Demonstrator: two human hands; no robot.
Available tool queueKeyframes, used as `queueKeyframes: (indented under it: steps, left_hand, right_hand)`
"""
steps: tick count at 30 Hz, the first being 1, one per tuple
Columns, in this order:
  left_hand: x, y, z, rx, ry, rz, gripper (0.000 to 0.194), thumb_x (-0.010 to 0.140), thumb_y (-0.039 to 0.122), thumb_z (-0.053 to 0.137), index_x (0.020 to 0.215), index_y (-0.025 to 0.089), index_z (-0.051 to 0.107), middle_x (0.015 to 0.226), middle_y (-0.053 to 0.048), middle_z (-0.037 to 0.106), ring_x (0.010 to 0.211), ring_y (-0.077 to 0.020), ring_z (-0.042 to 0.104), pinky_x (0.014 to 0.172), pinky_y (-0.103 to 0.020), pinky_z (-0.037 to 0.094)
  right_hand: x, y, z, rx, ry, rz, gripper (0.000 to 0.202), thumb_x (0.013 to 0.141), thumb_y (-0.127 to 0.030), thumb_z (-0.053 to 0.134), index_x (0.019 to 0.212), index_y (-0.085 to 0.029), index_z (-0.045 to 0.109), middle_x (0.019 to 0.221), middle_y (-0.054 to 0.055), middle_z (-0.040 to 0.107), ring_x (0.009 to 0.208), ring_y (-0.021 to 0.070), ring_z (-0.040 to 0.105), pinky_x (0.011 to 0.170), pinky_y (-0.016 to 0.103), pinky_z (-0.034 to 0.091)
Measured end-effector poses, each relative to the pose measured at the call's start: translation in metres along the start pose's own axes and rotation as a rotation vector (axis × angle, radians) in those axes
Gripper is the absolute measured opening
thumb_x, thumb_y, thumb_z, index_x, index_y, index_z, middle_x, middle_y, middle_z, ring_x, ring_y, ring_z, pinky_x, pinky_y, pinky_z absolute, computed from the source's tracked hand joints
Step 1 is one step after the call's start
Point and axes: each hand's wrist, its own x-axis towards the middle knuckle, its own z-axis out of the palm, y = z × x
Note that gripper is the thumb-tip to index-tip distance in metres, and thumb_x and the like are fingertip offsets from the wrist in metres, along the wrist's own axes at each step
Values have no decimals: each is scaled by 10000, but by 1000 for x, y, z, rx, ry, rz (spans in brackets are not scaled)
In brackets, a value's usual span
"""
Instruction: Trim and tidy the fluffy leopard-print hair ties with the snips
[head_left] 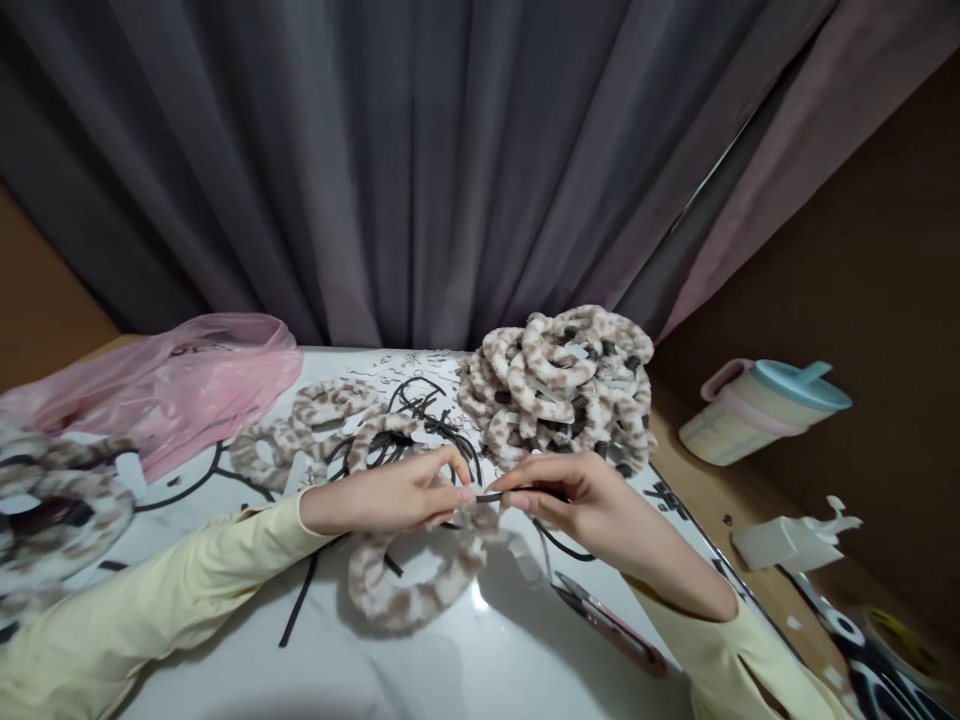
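My left hand is closed, thumb and forefinger pinched at the upper end of a brown-and-white fluffy ring. Just below those fingers the ring hangs close to the white tabletop; its top is partly hidden. Opposite it, my right hand pinches a thin black cord, whose tip points at the left fingertips. A pale translucent tag shows beside the ring. Behind my hands lies a tangle of black cords with another fluffy ring.
A heap of fluffy rings stands back right. More rings and a pink plastic bag lie left. Small scissors or snips rest near my right forearm. A lidded cup and white dispenser are at the right.
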Motion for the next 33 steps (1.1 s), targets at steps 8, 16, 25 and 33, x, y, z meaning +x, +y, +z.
queueKeyframes:
  steps: [8, 16, 25, 33]
  left_hand:
    - [3, -1, 4, -296, -26, -16, 300, 840, 461, 455, 957, 185, 446, 569, 74, 403, 497, -72, 315, 505, -192, 287]
    - [5, -6, 9, -355, -35, -25, 283, 846, 452, 449, 928, 182, 430, 585, 56, 521, 422, -46, 271, 461, -195, 187]
    - [2, -4, 9, -303, 58, 33, 347, 859, 517, 392, 819, 174, 413, 711, 28, 549, 560, -70, 400, 518, -194, 281]
    - [3, -1, -1, -258, 52, 54, 318, 805, 459, 509, 909, 178, 401, 633, 55, 490, 532, -72, 356, 499, -189, 248]
  right_hand:
    - [1, -3, 17, -99, 164, -281, 117, 800, -243, 606, 802, -183, 707, 763, 57, 660, 686, 144, 595, 603, 231, 446]
    - [2, 3, 29, -269, 217, -479, 182, 847, -170, 525, 871, -214, 700, 810, 68, 640, 694, 146, 592, 585, 241, 453]
    - [0, 4, 29, -325, 202, -451, 187, 835, -125, 510, 776, -165, 682, 775, 71, 615, 677, 143, 560, 576, 243, 431]
    - [-2, 0, 22, -300, 337, -460, 152, 811, -92, 532, 761, -154, 662, 735, 56, 599, 650, 125, 548, 562, 217, 416]
